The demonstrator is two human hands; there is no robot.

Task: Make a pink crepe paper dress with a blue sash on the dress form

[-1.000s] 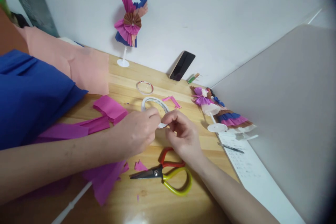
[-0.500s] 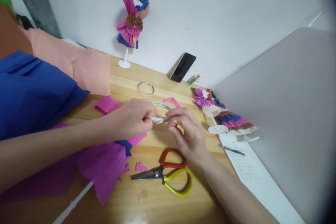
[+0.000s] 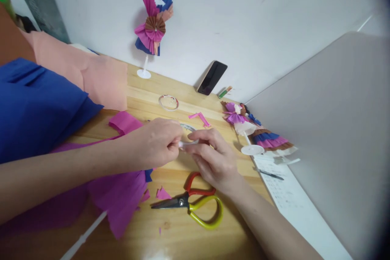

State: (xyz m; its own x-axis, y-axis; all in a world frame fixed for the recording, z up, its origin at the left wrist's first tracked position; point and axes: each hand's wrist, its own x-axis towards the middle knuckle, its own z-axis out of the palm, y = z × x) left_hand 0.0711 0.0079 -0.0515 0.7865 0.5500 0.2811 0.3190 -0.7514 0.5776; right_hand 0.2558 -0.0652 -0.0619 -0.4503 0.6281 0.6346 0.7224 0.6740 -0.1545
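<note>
My left hand [image 3: 157, 140] is closed in a fist on the near left edge of a thin pale ring, which looks like a narrow roll of tape [image 3: 187, 127]. On its right side the fingers of my right hand [image 3: 215, 156] pinch the same roll, and parts of it are hidden behind them. Just below my right hand lie scissors [image 3: 182, 202] with one red and one yellow handle. Under my left forearm spreads magenta crepe paper [image 3: 122, 195], with a white stick [image 3: 85, 235] jutting from it and a bit of blue at its top.
Behind my hands lie another thin ring [image 3: 168, 102] and a pink strip [image 3: 200, 119]. A phone [image 3: 212, 77] leans on the wall. Paper-dressed figures [image 3: 155, 28] stand at back and right. Blue paper [image 3: 42, 105] and peach paper [image 3: 103, 85] cover the left; a pen [image 3: 270, 174] lies right.
My right hand has shifted slightly left and closed its fingers further round the roll. My left hand has lowered a little, still gripping it.
</note>
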